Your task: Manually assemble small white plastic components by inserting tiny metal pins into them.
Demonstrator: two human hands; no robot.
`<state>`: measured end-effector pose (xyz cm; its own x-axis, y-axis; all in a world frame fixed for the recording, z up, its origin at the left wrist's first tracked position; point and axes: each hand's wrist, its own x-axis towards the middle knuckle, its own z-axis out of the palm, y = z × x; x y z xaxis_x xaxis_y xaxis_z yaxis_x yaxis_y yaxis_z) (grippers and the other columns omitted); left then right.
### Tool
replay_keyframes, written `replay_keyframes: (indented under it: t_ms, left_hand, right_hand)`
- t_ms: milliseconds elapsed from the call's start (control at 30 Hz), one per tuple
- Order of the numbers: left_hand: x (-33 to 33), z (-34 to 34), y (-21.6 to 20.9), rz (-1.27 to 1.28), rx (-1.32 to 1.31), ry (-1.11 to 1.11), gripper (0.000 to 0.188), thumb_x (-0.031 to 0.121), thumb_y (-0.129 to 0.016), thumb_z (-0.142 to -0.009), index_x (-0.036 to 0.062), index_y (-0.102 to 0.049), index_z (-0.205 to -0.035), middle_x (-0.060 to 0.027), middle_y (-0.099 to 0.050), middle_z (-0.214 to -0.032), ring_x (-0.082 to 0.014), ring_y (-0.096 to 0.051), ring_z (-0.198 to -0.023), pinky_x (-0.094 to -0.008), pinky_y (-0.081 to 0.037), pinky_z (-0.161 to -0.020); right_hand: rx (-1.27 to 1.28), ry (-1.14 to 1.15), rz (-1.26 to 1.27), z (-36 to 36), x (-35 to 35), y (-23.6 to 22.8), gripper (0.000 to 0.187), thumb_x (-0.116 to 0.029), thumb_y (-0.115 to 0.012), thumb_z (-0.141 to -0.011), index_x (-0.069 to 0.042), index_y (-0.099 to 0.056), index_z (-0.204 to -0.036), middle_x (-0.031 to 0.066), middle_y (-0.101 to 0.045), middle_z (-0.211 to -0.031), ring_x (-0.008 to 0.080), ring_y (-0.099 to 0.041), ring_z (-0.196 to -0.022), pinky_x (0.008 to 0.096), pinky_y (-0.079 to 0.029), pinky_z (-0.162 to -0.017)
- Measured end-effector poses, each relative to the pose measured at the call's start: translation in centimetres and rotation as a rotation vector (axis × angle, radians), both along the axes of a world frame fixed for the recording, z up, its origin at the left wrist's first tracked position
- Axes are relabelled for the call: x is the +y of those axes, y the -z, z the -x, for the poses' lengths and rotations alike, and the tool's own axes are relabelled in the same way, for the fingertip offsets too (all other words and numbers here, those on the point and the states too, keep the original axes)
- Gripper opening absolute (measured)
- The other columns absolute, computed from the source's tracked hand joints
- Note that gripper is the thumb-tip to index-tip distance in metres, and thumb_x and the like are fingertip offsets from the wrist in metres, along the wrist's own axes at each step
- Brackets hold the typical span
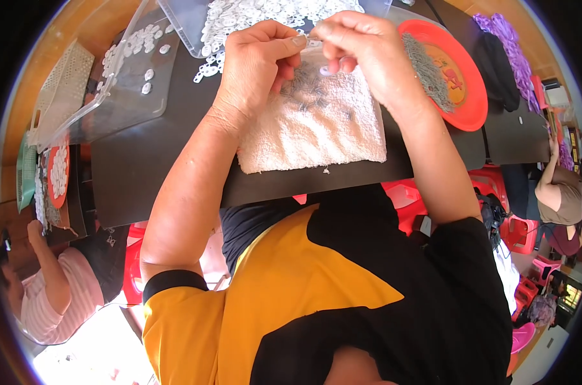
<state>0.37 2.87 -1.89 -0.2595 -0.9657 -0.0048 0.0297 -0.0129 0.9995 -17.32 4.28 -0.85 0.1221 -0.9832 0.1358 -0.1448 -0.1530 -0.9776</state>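
Note:
My left hand (pixel 259 61) and my right hand (pixel 355 45) meet above a white towel (pixel 316 131) on a dark table (pixel 143 160). Both pinch a small clear plastic part (pixel 314 43) between thumb and fingertips; a second white ring shows under my right fingers. Several small dark metal bits (pixel 310 90) lie scattered on the towel's far end, just below my hands. Behind my hands stands a clear bin (pixel 265 16) full of white plastic rings.
A red plate (pixel 464 102) with a strip of grey metal pieces sits at the right. A clear tray (pixel 127 70) with white rings lies at the left, beside a beige basket (pixel 60 83). Other people sit at the left and right edges. Red stools stand below.

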Motion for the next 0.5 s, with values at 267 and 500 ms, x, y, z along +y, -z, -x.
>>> replay_keyframes:
  t_ms: [267, 500]
  left_hand:
    - [-0.3, -0.1, 0.3, -0.079, 0.105, -0.071, 0.014, 0.013, -0.065, -0.084, -0.0003, -0.064, -0.086, -0.0039, -0.059, -0.068, -0.0101, -0.049, -0.05, -0.0225, -0.036, -0.046]
    - [-0.3, 0.0, 0.2, -0.1, 0.128, -0.046, 0.016, 0.013, -0.065, -0.083, -0.0016, -0.063, -0.087, -0.0049, -0.059, -0.067, -0.0109, -0.049, -0.05, -0.023, -0.036, -0.045]
  right_hand:
    - [0.854, 0.07, 0.405, 2.0, -0.2, 0.7, 0.009, -0.011, -0.059, -0.079, -0.008, -0.067, -0.083, 0.013, -0.066, -0.078, 0.0327, -0.064, -0.074, 0.0427, -0.048, -0.066]
    - [1.057, -0.091, 0.553, 1.7, 0.7, 0.3, 0.009, -0.005, -0.059, -0.074, -0.007, -0.066, -0.08, 0.0127, -0.065, -0.076, 0.033, -0.064, -0.078, 0.0433, -0.047, -0.067]
